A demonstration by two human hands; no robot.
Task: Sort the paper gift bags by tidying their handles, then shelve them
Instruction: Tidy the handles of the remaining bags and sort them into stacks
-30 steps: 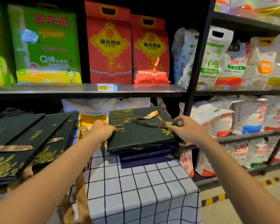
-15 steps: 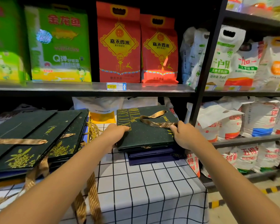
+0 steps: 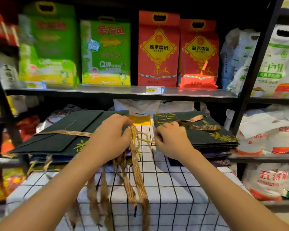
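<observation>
This is a shop, a grocery aisle by the look of it. Black metal shelving (image 3: 250,77) runs across the far side, stocked with rows of packaged rice: green bags (image 3: 105,52) at the left, red bags (image 3: 158,49) in the middle and white sacks (image 3: 274,60) at the right, with more sacks on the lower shelves. A yellow price tag (image 3: 154,90) is clipped to the shelf edge, and a bench under a white grid-patterned cloth (image 3: 182,189) stands in the aisle near the shelves.
</observation>
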